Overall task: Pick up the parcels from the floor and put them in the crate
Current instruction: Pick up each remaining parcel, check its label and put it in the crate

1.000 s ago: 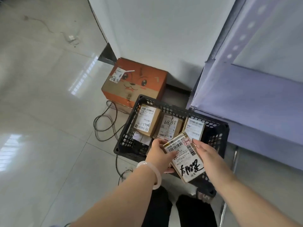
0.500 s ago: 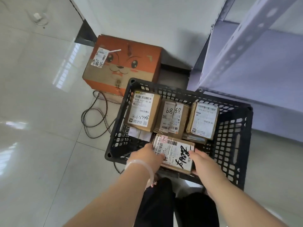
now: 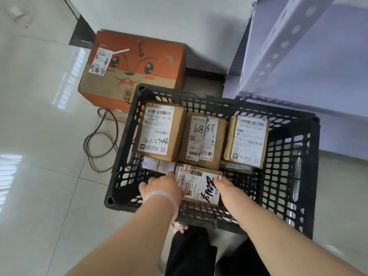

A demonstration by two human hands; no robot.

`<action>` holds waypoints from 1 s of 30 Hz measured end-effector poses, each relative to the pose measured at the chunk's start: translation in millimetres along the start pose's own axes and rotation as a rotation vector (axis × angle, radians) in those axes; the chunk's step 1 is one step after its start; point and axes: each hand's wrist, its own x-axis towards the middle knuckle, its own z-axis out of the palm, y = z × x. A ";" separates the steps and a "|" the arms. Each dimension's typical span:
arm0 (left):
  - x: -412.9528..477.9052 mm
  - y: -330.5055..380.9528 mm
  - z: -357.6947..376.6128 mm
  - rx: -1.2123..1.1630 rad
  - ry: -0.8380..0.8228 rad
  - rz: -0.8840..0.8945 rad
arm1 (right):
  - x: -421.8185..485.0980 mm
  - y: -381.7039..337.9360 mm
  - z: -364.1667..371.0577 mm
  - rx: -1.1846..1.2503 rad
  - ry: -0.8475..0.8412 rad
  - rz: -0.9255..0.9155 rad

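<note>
Fingers on left hand [image 3: 161, 188] and right hand [image 3: 223, 185] both gripping labelled parcel [image 3: 199, 186] by its sides, down inside black crate [image 3: 282, 166], right next to three other parcels [image 3: 159, 132].

We look through a single wide-angle camera on the person's head, tilted steeply down and forward. It sits close: both forearms enter from the bottom edge, the left hand [image 3: 160, 186] and right hand [image 3: 224, 186] near mid-frame, gripping a parcel [image 3: 199, 186] inside the crate [image 3: 286, 176]. Beyond the fingers [image 3: 144, 187] the view reaches an orange box [image 3: 135, 72] and the wall [image 3: 179, 20]; right of them, a shelf [image 3: 298, 76].
</note>
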 end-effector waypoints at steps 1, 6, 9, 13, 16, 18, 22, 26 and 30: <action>-0.3 -0.3 -1.5 -0.005 -0.005 0.005 | 0.5 1.3 -1.7 -0.015 0.012 -0.008; -15.1 -12.4 -15.7 -0.147 0.043 0.017 | -26.8 0.5 -19.8 -0.028 0.115 -0.112; -42.7 -15.5 -39.9 -0.344 0.203 0.047 | -62.4 -13.6 -39.9 -0.024 0.155 -0.173; -104.4 1.8 -88.7 -0.744 0.214 0.216 | -129.2 -45.4 -73.5 0.058 0.210 -0.306; -161.2 24.0 -129.7 -0.910 0.231 0.387 | -191.9 -64.4 -103.9 0.200 0.261 -0.408; -203.1 44.8 -154.9 -0.905 0.241 0.496 | -235.8 -68.7 -125.6 0.229 0.352 -0.496; -289.9 100.4 -195.2 -0.933 0.203 0.722 | -325.3 -63.8 -175.6 0.232 0.499 -0.593; -380.6 162.3 -213.3 -0.906 0.121 0.929 | -418.0 -33.9 -234.5 0.370 0.650 -0.716; -471.8 215.6 -212.1 -0.848 0.098 1.100 | -499.3 11.2 -291.3 0.440 0.814 -0.790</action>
